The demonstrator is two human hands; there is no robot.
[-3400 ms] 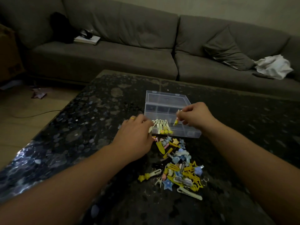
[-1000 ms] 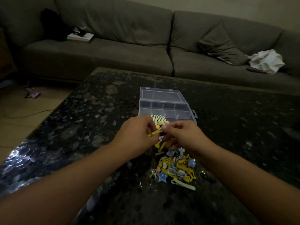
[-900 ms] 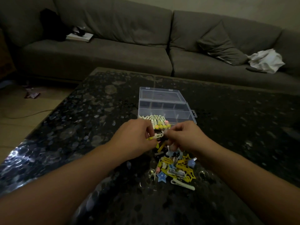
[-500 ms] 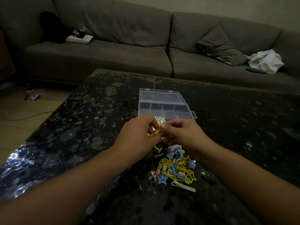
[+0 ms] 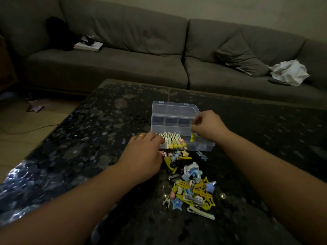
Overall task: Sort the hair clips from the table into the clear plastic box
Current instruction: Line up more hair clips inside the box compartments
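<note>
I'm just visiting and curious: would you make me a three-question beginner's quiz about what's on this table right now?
1. True or false: the right hand pinches a yellow clip over the clear plastic box.
2. Which colours dominate the loose pile of clips? A) yellow and blue B) red and green C) black only
3. Fill in: the left hand rests beside the row of cream clips standing in the box's near ____ corner.

Key: 1 true; 2 A; 3 left.
</note>
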